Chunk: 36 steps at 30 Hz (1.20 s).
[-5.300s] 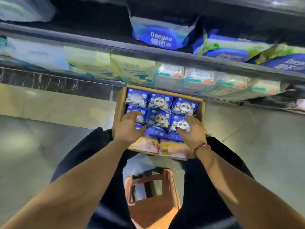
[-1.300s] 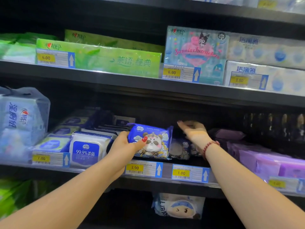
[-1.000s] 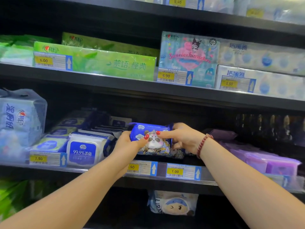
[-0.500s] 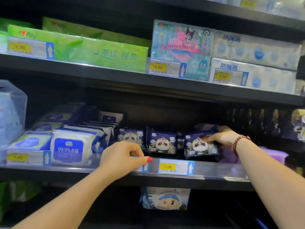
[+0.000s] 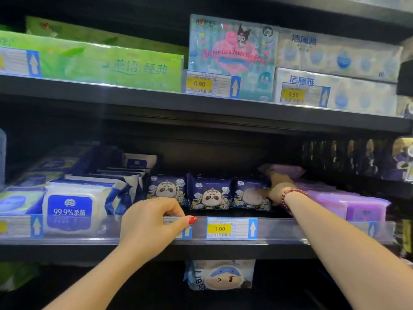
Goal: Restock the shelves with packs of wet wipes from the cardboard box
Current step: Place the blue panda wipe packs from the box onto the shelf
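Three dark blue wet-wipe packs with a panda face stand in a row on the middle shelf: left pack, middle pack, right pack. My left hand is at the shelf's clear price rail, fingers curled over its top edge and thumb lying across its front. My right hand, with a bead bracelet on the wrist, touches the right end of the right pack. It is blurred, so its fingers are unclear. The cardboard box is out of view.
White and blue wipe packs fill the shelf to the left, purple packs to the right. Green tissue packs, a pink cartoon pack and white packs sit on the shelf above. A cartoon-face pack lies below.
The panda pack that both hands held a second ago stands on the shelf. My left hand has dropped to the price rail. My right hand has moved right, to the rightmost pack.
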Available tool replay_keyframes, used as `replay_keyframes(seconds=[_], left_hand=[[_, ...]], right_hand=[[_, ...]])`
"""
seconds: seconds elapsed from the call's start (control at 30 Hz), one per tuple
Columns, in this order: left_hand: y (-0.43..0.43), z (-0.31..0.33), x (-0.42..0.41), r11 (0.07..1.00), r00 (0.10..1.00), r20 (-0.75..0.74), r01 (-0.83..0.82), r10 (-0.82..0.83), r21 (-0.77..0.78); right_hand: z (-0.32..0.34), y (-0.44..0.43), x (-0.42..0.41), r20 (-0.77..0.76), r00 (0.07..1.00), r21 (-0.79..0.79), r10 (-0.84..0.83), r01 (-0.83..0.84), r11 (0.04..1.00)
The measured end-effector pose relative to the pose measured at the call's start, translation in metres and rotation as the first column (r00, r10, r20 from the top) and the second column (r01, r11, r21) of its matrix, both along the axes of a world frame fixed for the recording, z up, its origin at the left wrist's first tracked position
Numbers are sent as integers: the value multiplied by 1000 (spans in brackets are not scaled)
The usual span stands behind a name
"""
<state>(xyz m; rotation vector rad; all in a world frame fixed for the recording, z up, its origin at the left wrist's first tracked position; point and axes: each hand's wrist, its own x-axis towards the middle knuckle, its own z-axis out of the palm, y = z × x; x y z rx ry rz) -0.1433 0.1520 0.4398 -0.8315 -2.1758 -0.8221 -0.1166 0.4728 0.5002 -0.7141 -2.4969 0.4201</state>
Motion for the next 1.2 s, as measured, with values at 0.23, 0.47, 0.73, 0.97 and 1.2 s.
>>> replay_keyframes(seconds=[0.23, 0.47, 0.73, 0.97, 1.2], left_hand=[[1, -3, -2, 1000, 999, -45, 8, -7, 16], [1, -5, -6, 1000, 998, -54, 23, -23, 11], [-1, 0, 2, 999, 999, 31, 21, -20, -38], [-21, -3, 32, 991, 991, 40, 126, -124, -44], [-75, -69, 92, 973, 997, 5, 76, -77, -220]], right_hand=[[-8, 2, -2, 150, 981, 90, 120, -134, 987], [-11, 7, -11, 229, 972, 196, 59, -106, 975], [11, -24, 28, 192, 981, 344, 13, -80, 935], [-22, -113, 112, -20, 940, 478, 341, -291, 829], [-118, -184, 184, 32, 849, 496, 528, -472, 729]])
